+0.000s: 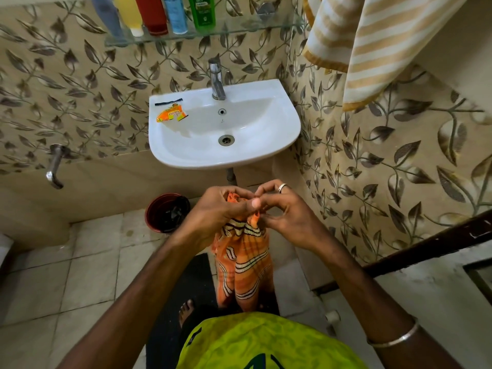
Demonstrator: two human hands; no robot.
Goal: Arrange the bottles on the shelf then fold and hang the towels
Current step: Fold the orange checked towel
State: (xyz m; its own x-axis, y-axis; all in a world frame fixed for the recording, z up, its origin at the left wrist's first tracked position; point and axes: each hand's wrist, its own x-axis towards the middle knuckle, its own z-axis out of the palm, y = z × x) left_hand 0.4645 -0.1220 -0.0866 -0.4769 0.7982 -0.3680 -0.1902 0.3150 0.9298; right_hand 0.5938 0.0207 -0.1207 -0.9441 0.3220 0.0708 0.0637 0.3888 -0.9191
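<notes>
An orange checked towel (243, 265) with cream and black stripes hangs bunched in front of me, below the sink. My left hand (215, 211) grips its top edge, fingers curled round the cloth. My right hand (285, 209), with a ring on one finger, pinches the same top edge right beside it. Several bottles (151, 14) stand in a row on the glass shelf (239, 29) above the sink: grey-blue, yellow, red, light blue and green. A beige and white striped towel (372, 46) hangs at the upper right.
A white sink (266, 145) with a steel tap (217, 81) is mounted on the tiled wall; an orange sachet (170, 114) lies on its left rim. A red bucket (166, 211) stands on the floor, a wall tap (54, 166) at left, a dark mat (191, 283) underfoot.
</notes>
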